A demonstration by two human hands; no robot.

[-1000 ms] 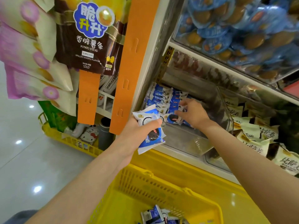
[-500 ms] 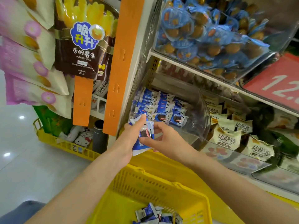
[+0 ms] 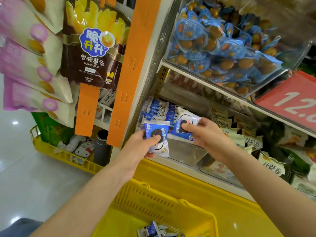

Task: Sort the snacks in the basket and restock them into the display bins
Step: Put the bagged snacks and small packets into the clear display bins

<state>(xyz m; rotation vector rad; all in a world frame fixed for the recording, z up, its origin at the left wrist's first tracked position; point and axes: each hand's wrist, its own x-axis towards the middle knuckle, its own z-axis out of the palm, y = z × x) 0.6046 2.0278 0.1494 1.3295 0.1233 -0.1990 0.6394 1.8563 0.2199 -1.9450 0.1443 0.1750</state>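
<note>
— So where are the snacks now?
— One blue packet (image 3: 159,129) is in the left hand (image 3: 142,146), grip clamped on it with the thumb across the printed cookie, at the front left corner of the clear bin (image 3: 184,151).
— And the other hand?
— The right hand (image 3: 206,135) pinches a second blue packet (image 3: 177,129) just above the bin's middle.
— Anything already inside?
— Rows of matching packets (image 3: 157,108) stand upright in the back left corner. A few loose packets (image 3: 152,230) lie in the yellow basket (image 3: 164,190) below.
</note>
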